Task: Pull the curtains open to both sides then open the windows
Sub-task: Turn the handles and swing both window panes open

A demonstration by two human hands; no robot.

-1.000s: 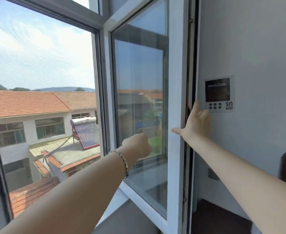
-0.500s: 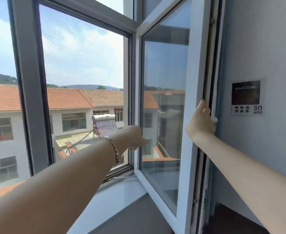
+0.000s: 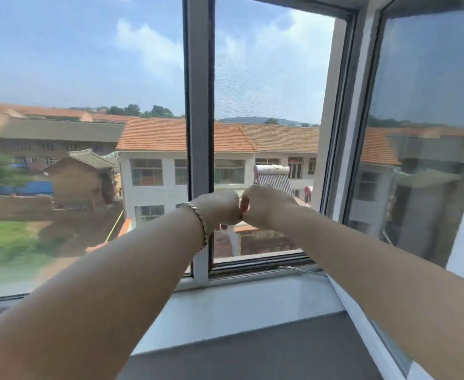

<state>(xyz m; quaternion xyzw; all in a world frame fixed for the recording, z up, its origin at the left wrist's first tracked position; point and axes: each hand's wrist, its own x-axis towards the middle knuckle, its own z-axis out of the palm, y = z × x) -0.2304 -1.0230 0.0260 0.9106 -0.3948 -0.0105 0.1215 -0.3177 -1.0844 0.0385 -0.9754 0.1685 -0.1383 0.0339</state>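
The right window sash (image 3: 358, 149) stands swung inward at the right, its glass reflecting roofs. An insect screen (image 3: 269, 86) fills the opening behind it. The left window pane (image 3: 82, 111) is shut, left of the grey centre post (image 3: 199, 100). My left hand (image 3: 221, 208), with a bracelet on its wrist, is curled into a fist just right of the post. My right hand (image 3: 266, 205) is also curled, and the two hands touch knuckle to knuckle in front of the screen. Their backs face me, and I see nothing held in them. No curtain is in view.
A pale window sill (image 3: 239, 305) runs below the frame, with a dark grey ledge (image 3: 266, 352) nearer to me. The open sash's lower rail (image 3: 368, 327) juts into the room at the right. Outside are red-roofed buildings.
My view has swung left from the wall and open sash to the centre post. My right hand has left the sash's edge and joined my left fist in front of the screen.
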